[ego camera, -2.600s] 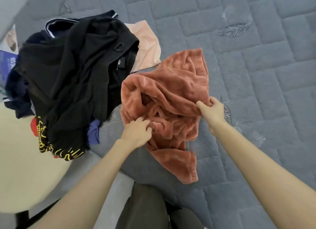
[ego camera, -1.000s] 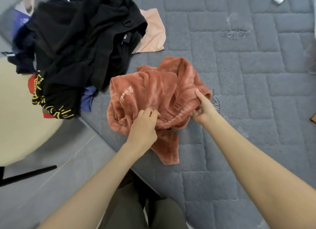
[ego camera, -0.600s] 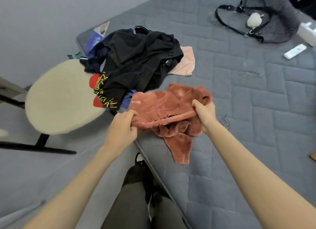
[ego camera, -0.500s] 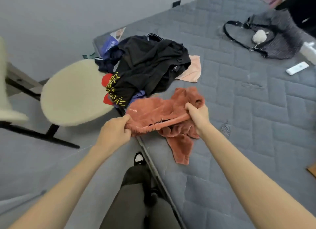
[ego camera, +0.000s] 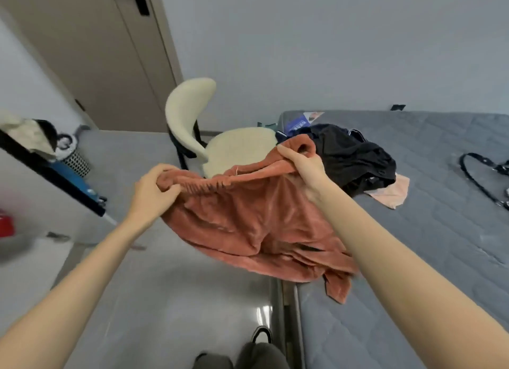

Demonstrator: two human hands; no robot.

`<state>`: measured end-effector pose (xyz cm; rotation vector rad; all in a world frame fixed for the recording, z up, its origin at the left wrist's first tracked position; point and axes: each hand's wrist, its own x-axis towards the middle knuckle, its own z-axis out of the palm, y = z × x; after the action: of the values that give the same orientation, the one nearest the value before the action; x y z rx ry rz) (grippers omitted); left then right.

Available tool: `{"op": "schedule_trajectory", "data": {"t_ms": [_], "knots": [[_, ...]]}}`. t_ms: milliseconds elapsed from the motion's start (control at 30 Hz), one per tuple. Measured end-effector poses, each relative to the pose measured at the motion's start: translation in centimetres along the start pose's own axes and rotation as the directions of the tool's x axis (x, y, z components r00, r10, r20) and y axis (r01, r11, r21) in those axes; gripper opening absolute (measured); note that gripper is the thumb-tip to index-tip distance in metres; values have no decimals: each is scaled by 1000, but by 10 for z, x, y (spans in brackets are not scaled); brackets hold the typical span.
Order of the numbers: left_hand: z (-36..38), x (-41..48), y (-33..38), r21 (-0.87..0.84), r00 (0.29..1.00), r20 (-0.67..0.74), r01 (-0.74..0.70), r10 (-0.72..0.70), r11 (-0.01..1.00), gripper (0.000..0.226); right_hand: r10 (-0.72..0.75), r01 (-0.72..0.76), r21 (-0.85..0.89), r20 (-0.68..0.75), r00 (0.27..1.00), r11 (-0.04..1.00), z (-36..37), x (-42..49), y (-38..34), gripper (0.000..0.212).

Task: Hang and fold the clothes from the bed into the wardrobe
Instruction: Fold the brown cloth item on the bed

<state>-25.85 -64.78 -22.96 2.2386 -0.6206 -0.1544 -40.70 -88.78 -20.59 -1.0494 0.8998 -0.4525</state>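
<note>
At the far left, a round wastebasket (ego camera: 75, 162) with a perforated wall stands on the glossy grey floor (ego camera: 165, 300). Your left hand (ego camera: 153, 192) is curled tight around one end of the gathered elastic waistband of a rust-pink plush fleece garment (ego camera: 248, 225), which is held up in the air beside the bed. Behind it stands a cream padded chair (ego camera: 237, 148) with a curved back and a rounded seat. Your right hand (ego camera: 303, 166) grips the waistband's other end, pulling it taut between both hands. The soft, wrinkled cloth hangs below, its lowest folds over the edge of the grey quilted mattress (ego camera: 440, 244). Further right on the mattress lies a crumpled heap of black clothes (ego camera: 355, 159). A smooth peach cloth (ego camera: 391, 192) pokes from beneath the heap, and a thin black strap (ego camera: 479, 181) lies beyond it.
</note>
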Motion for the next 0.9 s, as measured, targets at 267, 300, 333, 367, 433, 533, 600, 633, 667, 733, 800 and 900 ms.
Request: {"op": "schedule_trajectory", "data": {"t_ms": [267, 300, 333, 367, 433, 533, 600, 633, 667, 733, 800, 900], "knots": [[-162, -17, -18, -717, 960, -94, 119, -265, 687, 10, -58, -10, 274, 237, 970, 962, 140, -46, -52, 20], [-181, -23, -17, -734, 967, -115, 71, -227, 675, 10, -74, -2, 280, 260, 963, 960, 156, -54, -57, 20], [-199, -30, -16, -741, 972, -136, 29, -192, 671, 12, -84, 7, 270, 274, 958, 963, 170, -62, -60, 22], [-216, -38, -17, -733, 976, -148, 0, -160, 680, 13, -97, 31, 231, 280, 955, 972, 183, -73, -62, 24], [-244, -58, -22, -710, 983, -134, -9, -123, 704, 16, -129, 120, 47, 279, 952, 992, 203, -94, -62, 21], [-276, -94, -24, -663, 996, -54, 20, -75, 748, 20, -277, 360, -246, 313, 908, 900, 227, -122, -54, 17], [-291, -120, -14, -624, 999, 32, 46, -34, 780, 24, -369, 513, -386, 390, 844, 767, 243, -134, -46, 7], [-296, -130, -10, -606, 997, 74, 46, -1, 794, 24, -393, 567, -444, 425, 815, 694, 253, -139, -42, 7], [-300, -139, -5, -595, 992, 119, 43, 35, 803, 22, -405, 603, -487, 456, 792, 632, 262, -142, -37, 8], [-304, -151, 2, -573, 963, 239, 34, 128, 819, 27, -381, 602, -485, 482, 789, 635, 281, -146, -25, 8], [-305, -156, 0, -525, 948, 285, 34, 138, 850, 21, -310, 524, -394, 490, 815, 755, 298, -159, -17, 5], [-309, -150, -15, -462, 991, 99, -35, 91, 886, 20, -181, 468, -342, 617, 766, 815, 315, -181, -17, 19]]}}
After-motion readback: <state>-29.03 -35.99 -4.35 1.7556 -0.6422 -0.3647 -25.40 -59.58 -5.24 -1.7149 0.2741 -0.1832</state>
